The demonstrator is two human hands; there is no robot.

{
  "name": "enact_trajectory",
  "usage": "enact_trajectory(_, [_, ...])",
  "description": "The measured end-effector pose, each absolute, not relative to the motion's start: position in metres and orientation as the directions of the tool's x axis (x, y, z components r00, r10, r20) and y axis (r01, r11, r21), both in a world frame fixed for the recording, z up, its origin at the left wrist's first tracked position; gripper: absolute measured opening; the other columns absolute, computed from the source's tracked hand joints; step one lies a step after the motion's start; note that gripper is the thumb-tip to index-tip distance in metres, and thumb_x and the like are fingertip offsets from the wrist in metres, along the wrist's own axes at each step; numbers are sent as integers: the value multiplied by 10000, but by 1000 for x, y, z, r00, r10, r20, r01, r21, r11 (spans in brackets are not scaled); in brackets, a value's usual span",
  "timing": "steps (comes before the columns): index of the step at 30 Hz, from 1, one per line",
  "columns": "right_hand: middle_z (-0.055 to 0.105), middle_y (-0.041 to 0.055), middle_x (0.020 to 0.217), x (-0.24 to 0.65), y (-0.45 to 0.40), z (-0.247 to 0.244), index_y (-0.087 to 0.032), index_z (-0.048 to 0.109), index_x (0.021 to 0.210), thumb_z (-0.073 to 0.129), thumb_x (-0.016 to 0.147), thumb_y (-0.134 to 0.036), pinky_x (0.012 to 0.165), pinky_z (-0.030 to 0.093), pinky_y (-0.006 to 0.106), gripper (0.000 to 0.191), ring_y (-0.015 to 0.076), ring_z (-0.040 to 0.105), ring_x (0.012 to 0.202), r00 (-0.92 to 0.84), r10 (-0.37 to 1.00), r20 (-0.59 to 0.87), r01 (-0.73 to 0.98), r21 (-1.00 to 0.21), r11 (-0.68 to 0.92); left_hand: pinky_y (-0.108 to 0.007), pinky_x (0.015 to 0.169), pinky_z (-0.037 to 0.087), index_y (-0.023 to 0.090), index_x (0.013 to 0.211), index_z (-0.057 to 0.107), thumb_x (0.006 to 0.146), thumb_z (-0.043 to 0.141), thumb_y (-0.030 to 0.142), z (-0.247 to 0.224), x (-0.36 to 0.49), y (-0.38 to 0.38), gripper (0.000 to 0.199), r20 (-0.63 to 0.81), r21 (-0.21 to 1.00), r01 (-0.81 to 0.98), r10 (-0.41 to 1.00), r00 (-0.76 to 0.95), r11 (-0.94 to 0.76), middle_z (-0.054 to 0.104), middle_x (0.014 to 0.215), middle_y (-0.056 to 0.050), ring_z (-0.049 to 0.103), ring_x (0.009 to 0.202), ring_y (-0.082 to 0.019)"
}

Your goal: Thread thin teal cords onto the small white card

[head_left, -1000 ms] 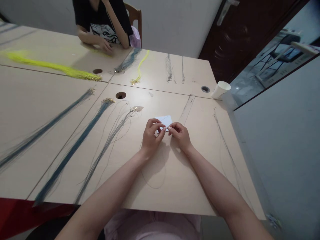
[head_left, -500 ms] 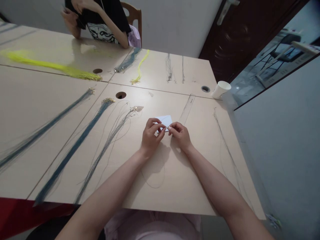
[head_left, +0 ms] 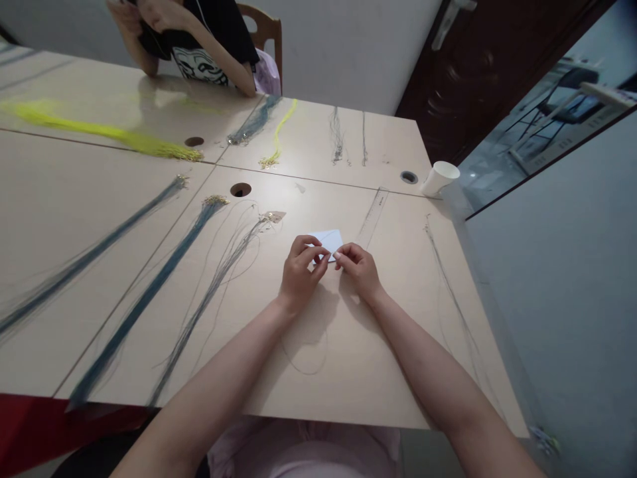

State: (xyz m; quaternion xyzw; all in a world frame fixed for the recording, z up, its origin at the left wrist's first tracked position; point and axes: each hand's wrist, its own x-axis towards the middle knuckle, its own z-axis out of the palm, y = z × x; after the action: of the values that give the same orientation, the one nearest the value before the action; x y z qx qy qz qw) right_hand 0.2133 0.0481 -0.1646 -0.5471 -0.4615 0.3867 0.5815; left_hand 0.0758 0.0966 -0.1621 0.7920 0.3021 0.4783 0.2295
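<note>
My left hand (head_left: 300, 271) and my right hand (head_left: 359, 267) meet over a small white card (head_left: 329, 239) on the table, thumbs and forefingers pinched, the fingertips almost touching. A thin fishing line (head_left: 306, 372) loops on the table below and runs up toward my left hand, which appears to pinch it. What the right fingertips grip is too small to make out. To the left lies a loose bundle of grey lines (head_left: 209, 292) with small gold hooks (head_left: 271, 217) at its far end.
Blue-green line bundles (head_left: 149, 299) lie farther left, and yellow ones (head_left: 114, 135) beyond. A clear ruler (head_left: 372, 218) lies behind my right hand. Single lines (head_left: 450, 285) are at right, near a white cup (head_left: 440, 178) at the edge. Across the table sits a person (head_left: 204, 46).
My hands stay almost still in the same pinch over the card. Across the table, the other person's hands have shifted up and to the left.
</note>
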Motion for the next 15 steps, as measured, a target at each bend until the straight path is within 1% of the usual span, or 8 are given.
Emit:
enact_trajectory(7, [534, -40, 577, 213, 48, -167, -191, 549, 695, 575, 753, -291, 567, 393, 245, 119, 111, 504, 553, 272, 955, 120, 65, -992, 106, -188, 548, 467, 151, 793, 580, 773, 574, 146, -163, 76, 97, 21, 631, 645, 244, 685, 364, -724, 501, 923, -41, 517, 600, -42])
enact_trajectory(15, [534, -38, 583, 213, 49, -169, -191, 551, 695, 580, 753, -280, 577, 399, 250, 110, 113, 511, 562, 260, 956, 136, 40, -991, 130, -193, 546, 463, 151, 804, 575, 780, 567, 147, -163, 76, 97, 26, 632, 640, 253, 684, 364, -725, 503, 925, -43, 511, 601, -43])
